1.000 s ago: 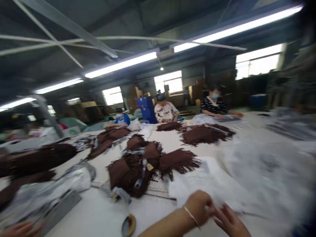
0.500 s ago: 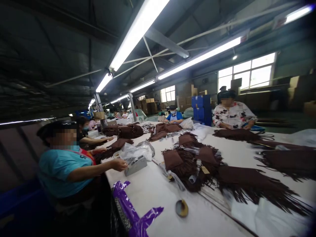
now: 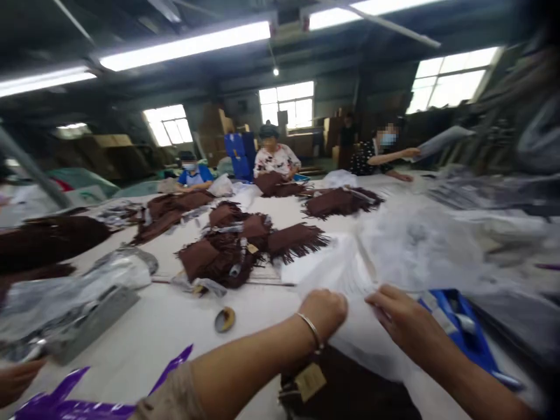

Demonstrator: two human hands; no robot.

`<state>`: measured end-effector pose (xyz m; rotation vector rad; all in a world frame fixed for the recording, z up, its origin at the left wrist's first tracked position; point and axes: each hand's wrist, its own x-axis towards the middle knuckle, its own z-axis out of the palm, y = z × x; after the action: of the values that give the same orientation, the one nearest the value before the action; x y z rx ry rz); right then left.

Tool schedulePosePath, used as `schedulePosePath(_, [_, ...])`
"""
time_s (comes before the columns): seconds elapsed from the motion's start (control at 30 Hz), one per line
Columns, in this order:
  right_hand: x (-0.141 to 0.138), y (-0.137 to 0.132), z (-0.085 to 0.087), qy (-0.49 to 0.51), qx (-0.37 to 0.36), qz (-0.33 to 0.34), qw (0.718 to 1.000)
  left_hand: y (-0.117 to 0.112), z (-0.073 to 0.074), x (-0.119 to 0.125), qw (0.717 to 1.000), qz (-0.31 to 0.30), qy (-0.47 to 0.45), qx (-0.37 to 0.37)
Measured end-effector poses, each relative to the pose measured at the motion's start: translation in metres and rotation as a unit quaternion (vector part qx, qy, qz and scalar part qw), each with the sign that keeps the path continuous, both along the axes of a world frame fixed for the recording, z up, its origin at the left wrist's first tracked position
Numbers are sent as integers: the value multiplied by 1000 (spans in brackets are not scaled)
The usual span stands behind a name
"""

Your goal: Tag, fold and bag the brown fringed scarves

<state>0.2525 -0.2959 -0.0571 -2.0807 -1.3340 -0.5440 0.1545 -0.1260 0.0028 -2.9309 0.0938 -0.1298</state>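
My left hand (image 3: 326, 310), with a thin bracelet on the wrist, is closed on the edge of a clear plastic bag (image 3: 350, 274). My right hand (image 3: 396, 318) pinches the same bag from the right side. The bag spreads across the white table (image 3: 144, 332) in front of me and looks blurred. Below my hands lies a dark brown fringed piece (image 3: 350, 391) with a cardboard tag (image 3: 310, 382). More brown fringed pieces (image 3: 245, 245) are piled in the middle of the table.
A roll of tape (image 3: 224, 319) lies on the table left of my hands. Purple plastic (image 3: 65, 396) hangs at the near left edge. A blue item (image 3: 459, 326) sits to my right. Several people work along the far side, and another person's hand (image 3: 17, 379) is at the lower left.
The camera swung left toward a neighbour in a teal shirt, then back to the right. My hands were out of view half a second ago and now again hold the plastic bag.
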Motion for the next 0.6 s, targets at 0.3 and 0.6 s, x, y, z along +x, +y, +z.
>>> schedulePosePath(0.3, [28,-35,7,23,74,-207,975,91,1,-1,959,207,-188,-47])
schedulePosePath(0.6, [23,-30,-105,452,323,-214,804,116,-81,3,860,303,-232,-339])
